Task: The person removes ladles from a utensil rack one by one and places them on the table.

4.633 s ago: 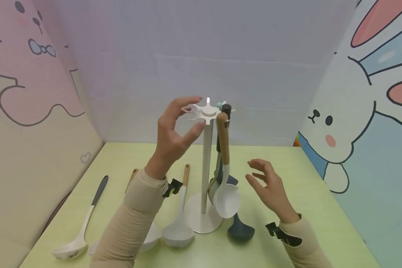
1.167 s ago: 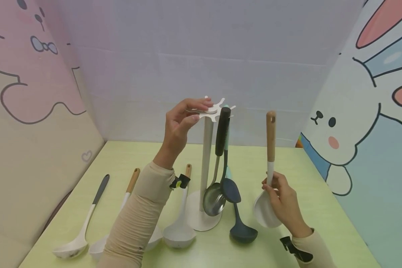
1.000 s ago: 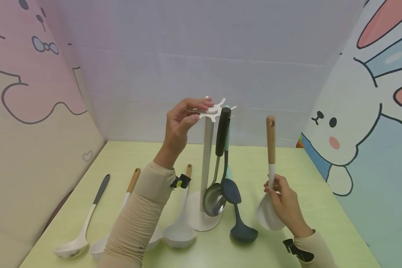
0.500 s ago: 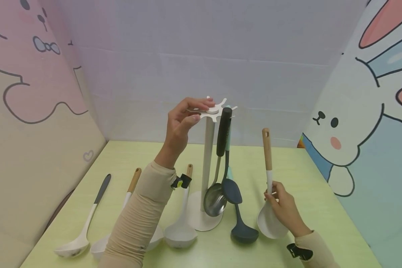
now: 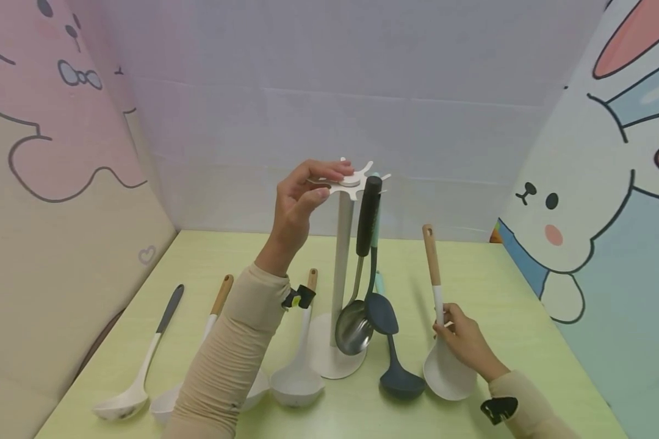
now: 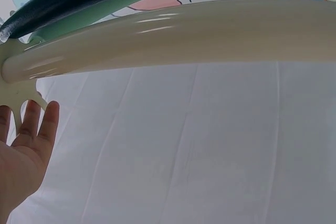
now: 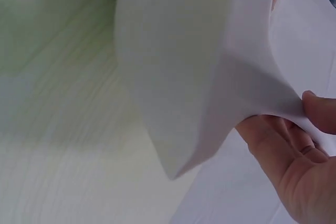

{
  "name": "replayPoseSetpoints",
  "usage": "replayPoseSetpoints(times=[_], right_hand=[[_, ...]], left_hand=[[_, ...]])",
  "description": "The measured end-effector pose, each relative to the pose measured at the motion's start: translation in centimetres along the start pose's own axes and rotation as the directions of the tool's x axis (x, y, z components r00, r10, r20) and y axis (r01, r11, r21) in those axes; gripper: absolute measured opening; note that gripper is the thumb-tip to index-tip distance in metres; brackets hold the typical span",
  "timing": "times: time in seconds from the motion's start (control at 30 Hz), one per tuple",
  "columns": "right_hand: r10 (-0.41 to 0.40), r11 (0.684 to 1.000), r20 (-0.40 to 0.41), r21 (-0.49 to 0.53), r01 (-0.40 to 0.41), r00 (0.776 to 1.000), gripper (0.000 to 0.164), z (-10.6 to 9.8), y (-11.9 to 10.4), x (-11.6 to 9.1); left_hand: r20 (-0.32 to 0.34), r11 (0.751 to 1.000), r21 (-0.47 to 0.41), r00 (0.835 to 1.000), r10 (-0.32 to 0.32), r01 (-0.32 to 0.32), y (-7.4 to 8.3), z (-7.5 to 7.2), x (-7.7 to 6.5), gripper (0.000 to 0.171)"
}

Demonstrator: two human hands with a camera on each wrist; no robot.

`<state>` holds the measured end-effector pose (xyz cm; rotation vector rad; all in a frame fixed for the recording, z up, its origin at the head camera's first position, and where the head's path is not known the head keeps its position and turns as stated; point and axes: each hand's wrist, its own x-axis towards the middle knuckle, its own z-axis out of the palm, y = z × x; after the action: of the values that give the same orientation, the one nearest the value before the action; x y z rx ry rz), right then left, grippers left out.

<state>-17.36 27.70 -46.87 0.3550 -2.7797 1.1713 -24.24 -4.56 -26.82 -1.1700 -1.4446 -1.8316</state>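
My left hand [image 5: 292, 204] grips the hooked top of a white utensil stand [image 5: 342, 262], fingers above and thumb at the near edge; the left wrist view shows fingertips at its hooks. On the stand hang a steel ladle [image 5: 354, 328] with a black handle and a navy-headed utensil [image 5: 381, 314] with a mint handle. To the right, my right hand [image 5: 467, 342] pinches the neck of a white ladle [image 5: 449, 377] with a wooden handle. Its bowl is low at the table and its handle leans up and left. That bowl [image 7: 178, 66] fills much of the right wrist view.
A dark blue ladle [image 5: 401, 383] lies between the stand and the held ladle. Left of the stand lie several white ladles, one with a grey handle [image 5: 171, 308] and others with wooden handles, such as this ladle [image 5: 298, 385]. My left sleeve [image 5: 230, 347] partly covers them.
The wooden-handled white ladle, earlier hanging on the stand, came off in my right hand and moved right. Over the last second it has lowered and its handle tilted left. The left hand keeps its grip.
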Motion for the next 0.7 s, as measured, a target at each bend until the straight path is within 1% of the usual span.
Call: replayPoseSetpoints(times=[0.13,0.2,0.33,0.53,0.6,0.7], right_hand=[[0.069,0.996,0.061,0.059,-0.072,0.996,0.029,-0.1,0.5,0.2],[0.116,0.987,0.099,0.102,-0.126,0.988,0.03,-0.1,0.6,0.4],[0.169,0.968,0.171,0.158,-0.197,0.971,0.032,-0.3,0.8,0.9],[0.231,0.95,0.253,0.147,-0.274,0.939,0.032,-0.3,1.2,1.9],[0.241,0.945,0.282,0.148,-0.29,0.929,0.031,-0.3,1.4,2.2],[0.236,0.945,0.32,0.144,-0.293,0.918,0.029,-0.2,1.7,2.7]], left_hand=[[0.002,1.0,0.004,1.0,-0.001,0.001,0.0,0.0,0.0,0.039],[0.001,1.0,0.004,1.0,-0.002,0.002,0.0,0.0,0.0,0.039],[0.001,1.0,0.006,1.0,0.0,0.0,0.0,0.0,0.0,0.039],[-0.001,1.0,0.0,1.0,-0.002,0.002,0.1,0.1,0.0,0.039],[-0.002,1.0,0.001,1.0,-0.004,0.004,0.1,0.1,0.0,0.039],[-0.005,1.0,0.001,1.0,-0.006,0.006,0.2,0.1,-0.1,0.039]])
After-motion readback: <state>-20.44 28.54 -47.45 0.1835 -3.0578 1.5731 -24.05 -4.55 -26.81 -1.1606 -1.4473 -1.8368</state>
